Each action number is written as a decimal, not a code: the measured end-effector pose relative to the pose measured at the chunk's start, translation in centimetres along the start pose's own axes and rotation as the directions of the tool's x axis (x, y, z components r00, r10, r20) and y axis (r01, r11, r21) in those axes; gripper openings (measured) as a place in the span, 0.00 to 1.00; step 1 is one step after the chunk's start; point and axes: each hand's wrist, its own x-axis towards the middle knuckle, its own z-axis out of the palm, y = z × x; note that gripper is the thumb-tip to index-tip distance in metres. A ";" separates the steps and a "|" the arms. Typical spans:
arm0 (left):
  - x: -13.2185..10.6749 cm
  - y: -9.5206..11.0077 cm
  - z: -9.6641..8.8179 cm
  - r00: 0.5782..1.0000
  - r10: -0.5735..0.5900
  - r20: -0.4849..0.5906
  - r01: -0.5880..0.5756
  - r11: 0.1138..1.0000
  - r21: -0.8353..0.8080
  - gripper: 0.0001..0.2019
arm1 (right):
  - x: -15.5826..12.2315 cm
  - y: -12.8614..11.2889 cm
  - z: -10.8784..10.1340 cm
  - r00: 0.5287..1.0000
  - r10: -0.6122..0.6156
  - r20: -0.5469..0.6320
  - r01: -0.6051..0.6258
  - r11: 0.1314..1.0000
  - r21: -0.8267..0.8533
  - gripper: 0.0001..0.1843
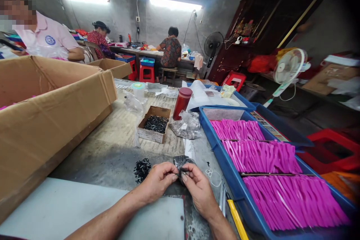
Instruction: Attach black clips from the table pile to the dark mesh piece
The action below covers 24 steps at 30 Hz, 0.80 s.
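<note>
My left hand point(159, 180) and my right hand point(197, 185) meet low in the middle of the view, both pinched on a small clear plastic bag of dark parts point(181, 162). The fingertips of both hands grip its top edge. A loose heap of small black pieces point(141, 168) lies on the table just left of my left hand. A white board point(70, 210) lies under my forearms.
A blue tray point(225, 157) filled with rows of pink strips point(264, 157) stands at the right. A large cardboard box point(50, 116) stands at the left. Ahead are a small carton of black parts point(154, 123), a red bottle point(182, 103) and plastic bags. Other people sit at the back.
</note>
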 end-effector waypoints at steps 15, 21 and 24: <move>0.0 0.1 -0.3 0.998 0.049 0.044 -0.052 0.997 0.061 0.05 | 0.1 0.2 -0.2 0.999 0.002 0.048 -0.002 1.000 0.004 0.05; 0.0 0.0 -0.2 0.994 0.088 0.065 -0.095 0.989 0.112 0.06 | 0.1 0.1 -0.2 0.997 0.005 0.077 -0.004 1.000 -0.022 0.05; 0.0 0.0 -0.3 0.991 0.105 0.088 -0.116 0.985 0.131 0.07 | 0.1 0.1 -0.3 0.995 0.007 0.104 -0.002 0.999 -0.043 0.06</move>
